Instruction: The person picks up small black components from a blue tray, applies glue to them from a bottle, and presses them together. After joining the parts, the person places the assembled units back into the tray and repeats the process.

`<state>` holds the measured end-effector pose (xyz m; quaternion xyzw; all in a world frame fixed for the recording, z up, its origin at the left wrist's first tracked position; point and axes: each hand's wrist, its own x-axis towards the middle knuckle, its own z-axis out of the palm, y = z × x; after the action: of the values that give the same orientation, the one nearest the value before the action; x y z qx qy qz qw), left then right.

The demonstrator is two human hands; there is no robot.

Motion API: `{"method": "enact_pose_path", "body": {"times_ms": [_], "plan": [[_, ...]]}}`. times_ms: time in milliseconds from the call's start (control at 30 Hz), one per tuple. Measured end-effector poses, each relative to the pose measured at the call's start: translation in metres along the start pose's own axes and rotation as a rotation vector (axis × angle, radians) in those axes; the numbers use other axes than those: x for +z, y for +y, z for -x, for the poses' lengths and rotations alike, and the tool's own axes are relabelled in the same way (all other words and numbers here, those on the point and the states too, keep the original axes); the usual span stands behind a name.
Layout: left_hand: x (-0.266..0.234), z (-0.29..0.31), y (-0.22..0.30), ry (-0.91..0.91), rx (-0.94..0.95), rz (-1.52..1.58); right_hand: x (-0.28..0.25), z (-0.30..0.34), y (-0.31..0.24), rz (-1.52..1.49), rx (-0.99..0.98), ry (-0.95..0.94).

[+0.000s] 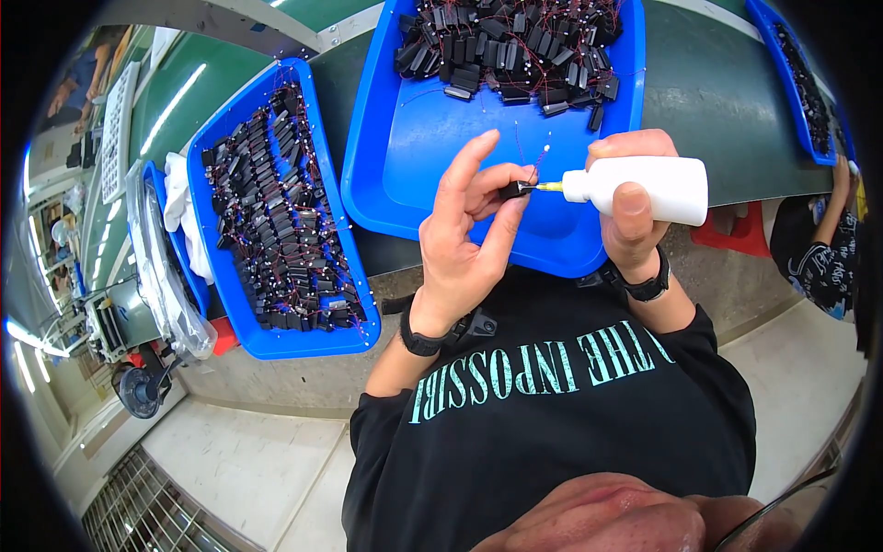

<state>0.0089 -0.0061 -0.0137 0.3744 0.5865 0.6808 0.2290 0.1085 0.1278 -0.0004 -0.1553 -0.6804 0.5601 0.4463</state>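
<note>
Between left grip [460, 244] and right grip [633, 216], yellow needle tip [550, 187] of white bottle [662, 189] at small black block [510, 190]; exact contact too small to tell. Left grip: thumb and finger clamped on block, another finger raised clear, thin wires [537, 166] just above. Right grip: clamped around bottle, bottle nearly sideways, needle toward left grip. Beneath both grips: blue tray [428, 152], black pieces [515, 51] heaped beyond them. Left of left grip: second blue tray [276, 350], wired black pieces [267, 212] in rows. Beyond right grip: dark green table [713, 110].

Left fingers [464, 168] partly hide a black piece [511, 189]; picture's top crops the middle tray [437, 152]
</note>
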Motion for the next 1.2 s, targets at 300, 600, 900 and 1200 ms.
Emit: {"method": "enact_pose_path", "body": {"times_ms": [300,600,900,1200], "plan": [[0.0,-0.001,0.007,0.051,-0.022,-0.107,-0.009,0.001,0.012,-0.052,-0.094,0.083],[0.014,-0.014,0.003,-0.11,0.037,-0.936,-0.021,-0.006,0.016,-0.297,0.091,0.328],[0.025,-0.014,0.013,-0.181,0.027,-1.062,-0.024,-0.007,0.023,-0.343,0.138,0.243],[0.005,-0.001,0.008,-0.039,0.04,-0.973,-0.035,0.0,0.035,-0.379,0.275,0.411]]}}
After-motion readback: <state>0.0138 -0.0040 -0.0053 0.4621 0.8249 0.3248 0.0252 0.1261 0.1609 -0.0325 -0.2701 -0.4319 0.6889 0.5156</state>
